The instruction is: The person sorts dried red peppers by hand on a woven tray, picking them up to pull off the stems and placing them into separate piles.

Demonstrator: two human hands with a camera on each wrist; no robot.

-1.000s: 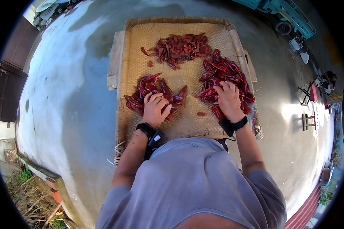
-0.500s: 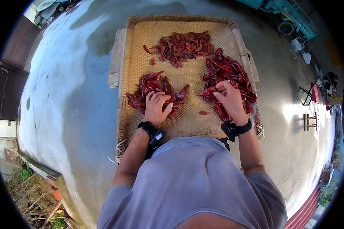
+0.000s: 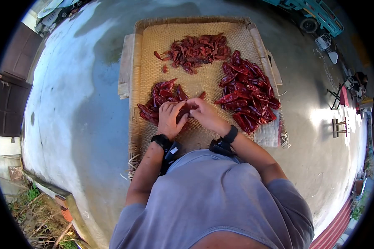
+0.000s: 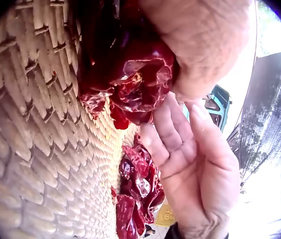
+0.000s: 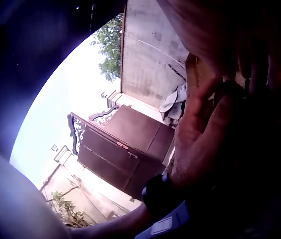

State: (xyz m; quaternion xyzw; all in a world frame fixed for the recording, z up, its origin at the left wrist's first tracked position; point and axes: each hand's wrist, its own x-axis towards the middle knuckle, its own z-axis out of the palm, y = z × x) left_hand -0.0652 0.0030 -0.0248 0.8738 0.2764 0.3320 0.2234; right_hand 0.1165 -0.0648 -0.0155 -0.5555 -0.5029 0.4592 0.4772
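Over the left pile of dark red dried chili peppers (image 3: 158, 95), my left hand (image 3: 169, 119) curls its fingers and thumb about a dried chili. From the right, my right hand (image 3: 208, 116) meets it, thumb and forefinger at the chili between the two hands. In the left wrist view, a dried chili (image 4: 143, 84) shows a broken-open end beneath the left thumb, with the right hand (image 4: 195, 174) fingertips right beside it. Deep shadow hides much of the grip in the right wrist view, where the left hand (image 5: 195, 134) pinches something dark.
A woven tray (image 3: 153, 45) bears everything. At its right lies a larger pile of whole dried chilies (image 3: 249, 93); at the far end, a heap of torn chili pieces (image 3: 201, 50). A pale cloth (image 3: 266, 135) lies at the near right corner. Concrete ground (image 3: 99, 124) surrounds the tray.
My right hand pinched at the right pile half a second ago, then moved left to meet the left hand. The left hand has stayed at the left pile.
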